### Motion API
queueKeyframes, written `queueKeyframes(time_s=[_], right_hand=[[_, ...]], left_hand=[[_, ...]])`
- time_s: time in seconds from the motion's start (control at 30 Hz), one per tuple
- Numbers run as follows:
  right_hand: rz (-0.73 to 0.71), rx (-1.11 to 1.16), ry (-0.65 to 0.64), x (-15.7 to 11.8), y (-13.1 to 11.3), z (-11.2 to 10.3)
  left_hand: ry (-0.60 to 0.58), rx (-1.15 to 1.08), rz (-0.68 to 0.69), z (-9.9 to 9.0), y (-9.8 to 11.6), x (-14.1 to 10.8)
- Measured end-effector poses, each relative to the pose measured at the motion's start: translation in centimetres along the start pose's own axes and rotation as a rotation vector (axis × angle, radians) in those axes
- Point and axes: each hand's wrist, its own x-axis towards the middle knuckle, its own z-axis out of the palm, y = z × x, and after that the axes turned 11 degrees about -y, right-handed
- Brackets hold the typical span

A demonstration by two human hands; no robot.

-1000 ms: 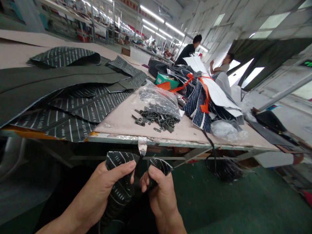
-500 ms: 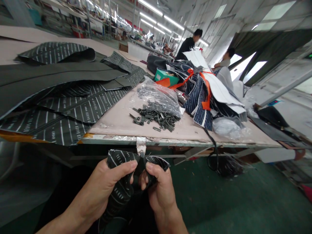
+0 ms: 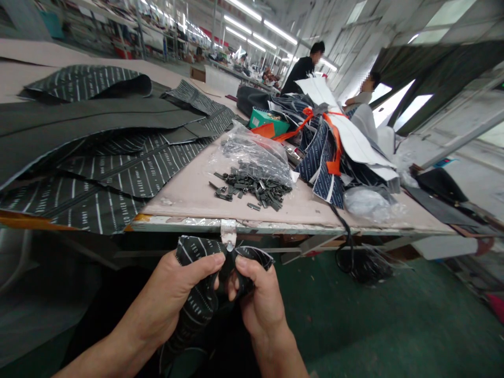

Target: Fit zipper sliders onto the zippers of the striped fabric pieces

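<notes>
Between both hands is a dark fabric piece [image 3: 199, 304] with white stripes and lettering, its upper edges spread apart below a small metal fixture [image 3: 228, 234] on the table's front edge. My left hand [image 3: 177, 289] is closed on the left side of the cloth, thumb on top. The right side is pinched by my right hand [image 3: 258, 289], its thumb pointing up toward the fixture. The cloth meets the fixture's lower tip, where a small part is too hard to make out. Beyond the fixture, a heap of dark zipper sliders [image 3: 255, 186] lies on the table [image 3: 185, 194].
Striped dark fabric panels [image 3: 114, 168] cover the table's left side. A clear plastic bag [image 3: 255, 144] lies against the sliders, with a green box [image 3: 270, 122] behind. Bundled navy and white pieces [image 3: 326, 152] with orange ties are piled right. Two people [image 3: 301, 71] are farther back.
Both hands and the cloth have shifted slightly upward, toward the fixture. The grip of each hand looks the same, and the things on the table stay put.
</notes>
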Motion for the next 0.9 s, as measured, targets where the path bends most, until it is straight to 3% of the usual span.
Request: queueKeyframes(time_s=[0.17, 0.47, 0.9], right_hand=[[-0.003, 0.032, -0.007, -0.08, 0.21, 0.02], [0.034, 0.036, 0.050, 0.20, 0.09, 0.18], [-0.016, 0.053, -0.017, 0.10, 0.53, -0.15]], left_hand=[[-0.037, -0.013, -0.021, -0.19, -0.21, -0.25], [-0.027, -0.069, 0.068, 0.39, 0.16, -0.01], [-0.071, -0.101, 0.065, 0.35, -0.16, -0.24]])
